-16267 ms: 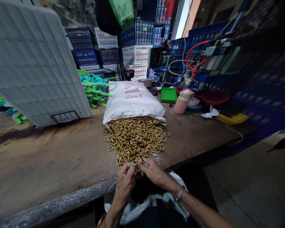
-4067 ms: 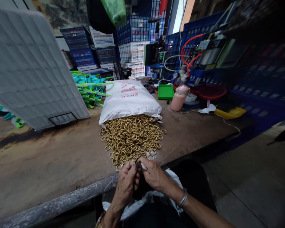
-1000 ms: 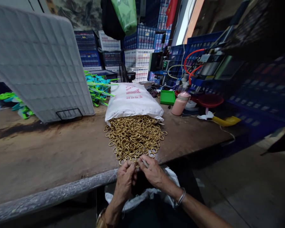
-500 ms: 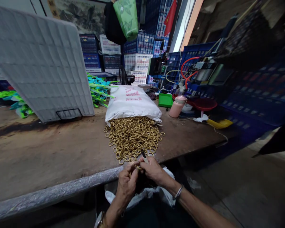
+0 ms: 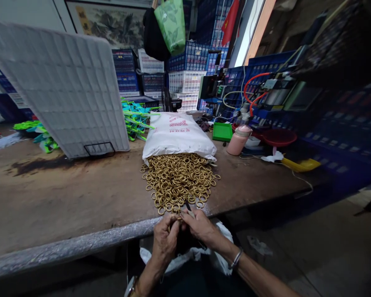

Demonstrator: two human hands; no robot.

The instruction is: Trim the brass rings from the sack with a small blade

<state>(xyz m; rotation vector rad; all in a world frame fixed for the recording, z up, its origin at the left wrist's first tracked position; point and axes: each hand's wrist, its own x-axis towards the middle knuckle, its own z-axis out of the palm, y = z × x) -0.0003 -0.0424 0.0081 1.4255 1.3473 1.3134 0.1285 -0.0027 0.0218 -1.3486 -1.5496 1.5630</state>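
Observation:
My left hand (image 5: 166, 235) is closed with a brass-coloured ring (image 5: 179, 218) pinched at its fingertips. Right beside it, my right hand (image 5: 200, 227) grips a slim knife-like tool (image 5: 191, 213) with a pale body and a dark upper end; its exact kind is not clear. The fingertips of both hands meet at the ring, at the table's front edge. Just beyond them, a heap of brass-coloured rings (image 5: 179, 177) spills from the mouth of a white sack (image 5: 181, 138) printed in red. Below my hands hangs an open white bag (image 5: 188, 255), its inside dark.
A padded white panel (image 5: 77, 95) stands on the wooden table (image 5: 64, 198) at left, bright green and blue plastic pieces (image 5: 137, 119) behind it. A green tray (image 5: 222, 132), pink bottle (image 5: 238, 142) and red dish (image 5: 279, 137) are at right. Stacked crates (image 5: 187, 82) fill the back.
The view has shifted slightly, so the table and its things sit further right. Both hands stay together at the table edge, with the ring and tool still held.

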